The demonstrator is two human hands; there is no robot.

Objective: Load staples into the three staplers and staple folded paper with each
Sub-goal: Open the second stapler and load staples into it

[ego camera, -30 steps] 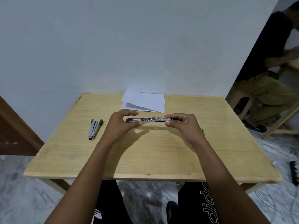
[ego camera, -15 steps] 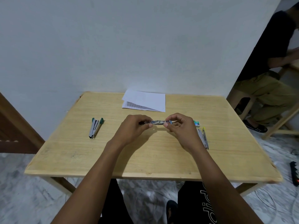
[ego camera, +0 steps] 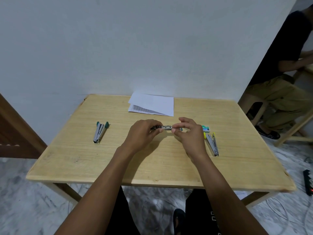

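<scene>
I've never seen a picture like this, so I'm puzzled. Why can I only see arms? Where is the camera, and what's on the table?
The camera sits on a person's head and looks forward and down, so you see only their two arms and bare hands. There is no machine here. The left hand and the right hand each pinch one end of a small metal stapler over a wooden table. On the table lie a green-handled stapler on the left, a yellow-handled stapler on the right, a little staple box beside the right hand, and white paper sheets near the wall. Another person sits at the far right.
</scene>
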